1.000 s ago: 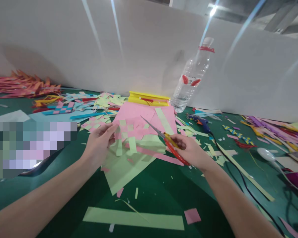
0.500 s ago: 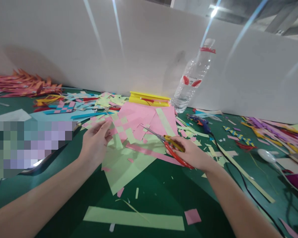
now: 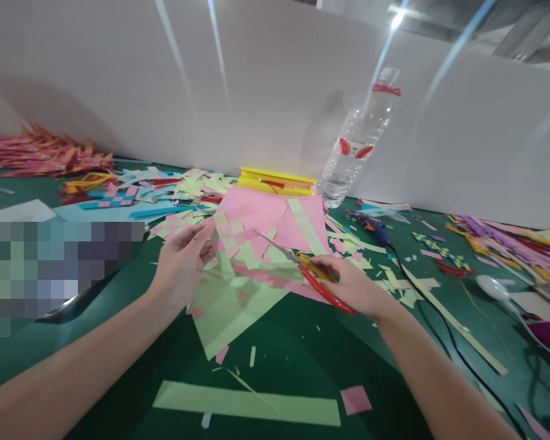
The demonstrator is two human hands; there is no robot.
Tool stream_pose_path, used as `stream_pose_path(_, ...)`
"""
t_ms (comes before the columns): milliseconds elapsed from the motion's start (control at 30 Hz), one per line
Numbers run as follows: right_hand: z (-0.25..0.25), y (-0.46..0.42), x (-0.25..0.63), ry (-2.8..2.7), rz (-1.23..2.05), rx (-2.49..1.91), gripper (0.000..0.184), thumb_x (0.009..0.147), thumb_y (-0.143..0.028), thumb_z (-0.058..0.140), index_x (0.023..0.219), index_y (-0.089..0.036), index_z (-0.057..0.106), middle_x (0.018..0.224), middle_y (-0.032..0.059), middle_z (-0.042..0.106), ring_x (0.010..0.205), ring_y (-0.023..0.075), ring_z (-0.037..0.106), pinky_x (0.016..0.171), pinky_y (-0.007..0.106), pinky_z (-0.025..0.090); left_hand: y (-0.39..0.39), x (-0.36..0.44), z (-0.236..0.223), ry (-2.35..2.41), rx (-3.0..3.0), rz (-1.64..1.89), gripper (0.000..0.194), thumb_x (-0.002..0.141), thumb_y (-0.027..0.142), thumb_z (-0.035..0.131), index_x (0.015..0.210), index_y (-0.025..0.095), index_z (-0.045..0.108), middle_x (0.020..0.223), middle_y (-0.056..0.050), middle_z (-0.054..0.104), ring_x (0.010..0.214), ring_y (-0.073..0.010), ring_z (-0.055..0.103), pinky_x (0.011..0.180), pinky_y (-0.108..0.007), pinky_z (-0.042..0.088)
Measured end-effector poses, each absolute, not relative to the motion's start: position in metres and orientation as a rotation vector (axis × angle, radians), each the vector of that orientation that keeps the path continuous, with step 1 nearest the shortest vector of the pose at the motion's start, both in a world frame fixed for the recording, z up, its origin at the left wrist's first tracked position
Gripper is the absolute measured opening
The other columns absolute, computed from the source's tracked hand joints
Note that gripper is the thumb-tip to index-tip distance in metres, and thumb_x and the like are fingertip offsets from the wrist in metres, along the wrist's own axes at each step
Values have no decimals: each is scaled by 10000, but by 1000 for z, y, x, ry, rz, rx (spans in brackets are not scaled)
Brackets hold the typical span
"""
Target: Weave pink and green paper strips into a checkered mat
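My left hand (image 3: 183,256) pinches the left edge of a woven pink and pale-green paper piece (image 3: 231,232), with loose green strip ends hanging from its lower side. Scissors (image 3: 321,284) with red and yellow handles are in my right hand (image 3: 355,284), fingers wrapped round the grips. Their blades point left toward the woven piece and look nearly together; whether they touch the paper I cannot tell. Beneath both hands lie a green paper sheet (image 3: 229,330) and, behind it, pink paper sheets (image 3: 266,208).
A clear water bottle (image 3: 357,146) stands by the white partition (image 3: 165,79). At right are a blue glue gun (image 3: 371,226) with its black cord and a white spoon (image 3: 492,287). A blurred-out device lies at left. Paper scraps litter the green table (image 3: 275,366).
My left hand has shifted slightly right with the woven paper. The scissors have moved a little left, bringing their tips and the paper closer together.
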State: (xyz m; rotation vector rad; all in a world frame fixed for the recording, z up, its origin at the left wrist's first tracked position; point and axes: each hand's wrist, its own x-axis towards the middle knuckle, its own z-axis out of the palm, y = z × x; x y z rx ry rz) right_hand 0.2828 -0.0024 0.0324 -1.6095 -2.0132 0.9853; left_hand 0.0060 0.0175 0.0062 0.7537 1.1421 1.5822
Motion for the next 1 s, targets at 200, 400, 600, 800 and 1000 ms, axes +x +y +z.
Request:
stream_pose_path(200, 34, -3, 283, -2014, 1042, -1605, 387, 781, -341, 636, 1143, -203, 628, 1162, 96, 651, 1025, 264, 627, 894, 436, 499, 19, 6, 4, 1103, 727, 1591, 195, 637, 315, 819, 769, 229, 706, 660, 16, 649, 576, -107, 603, 496, -185, 485)
stream_pose_path(400, 40, 0, 292, -1991, 1035, -1630, 384, 770, -367, 645, 1120, -209, 641, 1111, 88, 671, 999, 272, 641, 856, 417, 520, 26, -4, 7, 1303, 918, 1479, 229, 659, 349, 754, 816, 192, 696, 729, -20, 643, 704, -164, 629, 632, -241, 512)
stream_pose_path(600, 33, 9, 304, -1841, 913, -1680, 424, 768, -390, 652, 1146, -201, 632, 1069, 81, 680, 985, 267, 647, 879, 419, 505, 40, -32, 7, 1795, 1854, 1304, 329, 687, 330, 681, 995, 217, 655, 1242, -146, 570, 1258, -415, 413, 1043, -541, 288)
stream_pose_path(800, 32, 10, 300, -1837, 861, -1722, 436, 750, -355, 669, 1166, -225, 643, 1106, 79, 677, 1041, 289, 626, 892, 431, 498, 34, -53, 7, 2284, 2290, 855, 328, 820, 354, 577, 1112, 208, 608, 1353, -234, 441, 1249, -528, 322, 937, -775, 190)
stream_pose_path(1000, 33, 8, 299, -1836, 852, -1792, 508, 758, -349, 653, 1242, -205, 597, 1231, 97, 623, 1075, 284, 614, 894, 408, 499, 29, -57, 14, 2436, 2223, 545, 469, 896, 469, 438, 1203, 139, 568, 1403, -287, 361, 1202, -564, 350, 752, -780, 373)
